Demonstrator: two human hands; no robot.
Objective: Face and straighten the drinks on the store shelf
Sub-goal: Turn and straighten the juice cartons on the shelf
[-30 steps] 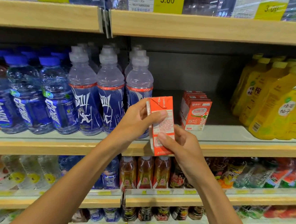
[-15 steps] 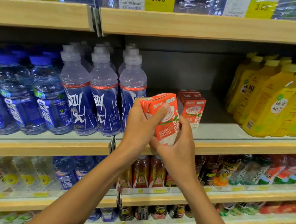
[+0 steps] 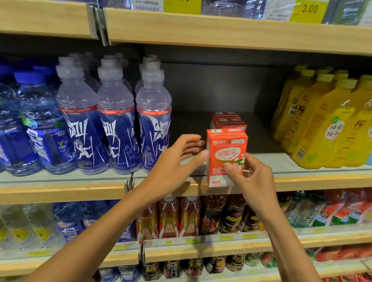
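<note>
The orange carton (image 3: 225, 157) stands upright at the near edge of the middle shelf (image 3: 313, 176), printed face turned outward so shoppers can read it, in line ahead of the cartons behind (image 3: 230, 122). The right hand (image 3: 248, 177) pinches its lower front between thumb and fingers, probably to square it. The left hand (image 3: 179, 160) is half open, thumb tip touching the carton's left edge as a guide. Blue sport bottles (image 3: 114, 124) stand left, yellow bottles (image 3: 332, 123) right.

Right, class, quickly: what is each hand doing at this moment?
Left hand: open, thumb tip touching the orange carton at its left edge.
Right hand: closed on the carton's lower front, holding it upright at the shelf edge.
</note>
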